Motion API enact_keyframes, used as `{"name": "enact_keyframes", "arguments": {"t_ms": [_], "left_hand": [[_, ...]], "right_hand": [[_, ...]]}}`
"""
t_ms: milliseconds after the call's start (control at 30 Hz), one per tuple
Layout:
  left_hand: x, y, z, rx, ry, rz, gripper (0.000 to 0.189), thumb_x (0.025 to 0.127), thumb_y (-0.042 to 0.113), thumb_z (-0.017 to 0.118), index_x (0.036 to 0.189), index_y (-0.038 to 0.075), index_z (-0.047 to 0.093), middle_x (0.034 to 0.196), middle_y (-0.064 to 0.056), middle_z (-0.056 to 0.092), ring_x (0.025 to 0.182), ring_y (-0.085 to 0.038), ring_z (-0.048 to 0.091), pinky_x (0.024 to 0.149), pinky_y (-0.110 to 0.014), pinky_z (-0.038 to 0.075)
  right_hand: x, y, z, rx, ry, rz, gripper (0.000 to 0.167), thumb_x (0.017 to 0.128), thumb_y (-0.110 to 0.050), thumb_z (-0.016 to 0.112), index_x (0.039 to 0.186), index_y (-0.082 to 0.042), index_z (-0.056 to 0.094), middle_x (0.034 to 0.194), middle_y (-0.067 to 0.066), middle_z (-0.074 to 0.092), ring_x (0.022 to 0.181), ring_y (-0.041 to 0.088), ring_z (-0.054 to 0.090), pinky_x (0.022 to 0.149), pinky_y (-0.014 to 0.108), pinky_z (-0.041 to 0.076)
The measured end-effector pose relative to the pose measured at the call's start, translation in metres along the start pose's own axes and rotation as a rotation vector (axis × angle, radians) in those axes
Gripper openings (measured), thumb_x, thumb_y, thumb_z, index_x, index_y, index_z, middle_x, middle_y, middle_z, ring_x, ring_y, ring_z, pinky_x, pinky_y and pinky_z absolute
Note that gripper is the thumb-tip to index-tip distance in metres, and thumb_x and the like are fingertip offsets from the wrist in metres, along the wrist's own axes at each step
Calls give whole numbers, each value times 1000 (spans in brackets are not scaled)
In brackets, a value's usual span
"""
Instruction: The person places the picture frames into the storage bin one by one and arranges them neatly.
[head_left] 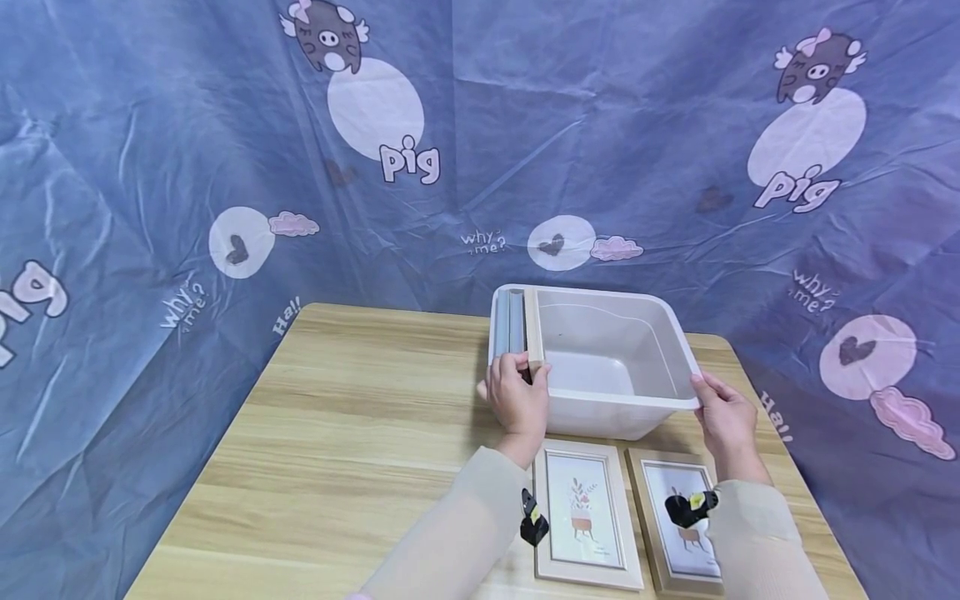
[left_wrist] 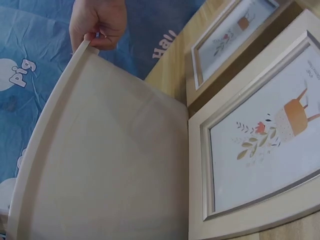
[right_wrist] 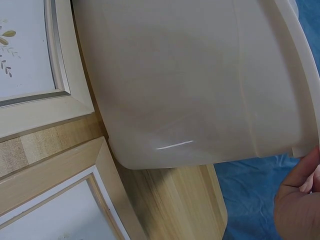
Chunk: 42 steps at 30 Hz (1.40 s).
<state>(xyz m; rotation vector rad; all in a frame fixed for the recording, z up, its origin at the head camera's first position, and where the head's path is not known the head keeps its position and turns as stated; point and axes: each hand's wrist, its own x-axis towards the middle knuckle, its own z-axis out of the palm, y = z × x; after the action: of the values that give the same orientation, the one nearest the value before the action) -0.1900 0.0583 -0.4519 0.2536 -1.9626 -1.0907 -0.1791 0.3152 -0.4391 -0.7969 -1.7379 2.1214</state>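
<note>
Flat along the table's (head_left: 360, 400) right edge lie a cream picture frame (head_left: 588, 515) and a tan picture frame (head_left: 671, 546), plant prints under their panes; beyond, the left hand's (head_left: 517, 406) fingers close in a pinch on a pale wooden frame (head_left: 533, 325), upright beside blue-grey frames (head_left: 516, 321) inside the smooth white plastic bin (head_left: 600, 417)! The right hand (head_left: 731, 421) pinches the bin's near-right rim, by the table's far edge, before a creased blue curtain (head_left: 480, 125).

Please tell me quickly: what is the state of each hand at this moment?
Left hand: closed, pinching the near end of the light wooden frame in the white bin.
Right hand: closed, gripping the bin's rim at its near right corner.
</note>
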Motion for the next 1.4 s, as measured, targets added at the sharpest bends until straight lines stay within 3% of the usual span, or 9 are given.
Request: {"name": "enact_keyframes", "arguments": {"t_ms": [233, 467, 733, 1133, 1400], "left_hand": [[1, 0, 0, 20, -12, 3, 39, 58, 24, 90, 82, 15, 61, 79, 4, 60, 77, -18, 56, 72, -36, 35], [0, -2, 0, 48, -61, -65, 37, 58, 26, 90, 81, 19, 61, 79, 7, 61, 76, -17, 55, 74, -36, 33], [1, -6, 2, 48, -83, -85, 41, 58, 24, 91, 82, 18, 58, 76, 7, 59, 75, -17, 53, 75, -36, 32], [4, -9, 2, 44, -97, -45, 41, 60, 24, 89, 79, 18, 54, 72, 7, 55, 72, -15, 52, 73, -35, 32], [3, -13, 0, -81, -39, -5, 44, 58, 23, 91, 84, 16, 57, 77, 5, 56, 75, -14, 54, 74, -36, 32]], "right_hand": [[-1, -1, 0, 9, -7, 3, 17, 86, -16, 70, 75, -29, 72, 72, -14, 63, 65, -1, 56, 50, 11, 45], [-1, -2, 1, 8, 1, 12, 15, 86, -17, 70, 77, -29, 73, 72, -14, 63, 65, 0, 55, 51, 11, 45], [-1, 0, 1, 14, -2, -2, 17, 86, -16, 70, 76, -29, 73, 72, -14, 63, 63, 0, 55, 49, 11, 44], [0, -1, 3, 36, -14, -8, 16, 86, -15, 70, 77, -28, 73, 73, -13, 64, 66, 0, 57, 50, 11, 45], [0, 0, 2, 18, -9, -12, 16, 87, -16, 69, 77, -29, 72, 73, -13, 64, 63, 0, 55, 49, 11, 44]]}}
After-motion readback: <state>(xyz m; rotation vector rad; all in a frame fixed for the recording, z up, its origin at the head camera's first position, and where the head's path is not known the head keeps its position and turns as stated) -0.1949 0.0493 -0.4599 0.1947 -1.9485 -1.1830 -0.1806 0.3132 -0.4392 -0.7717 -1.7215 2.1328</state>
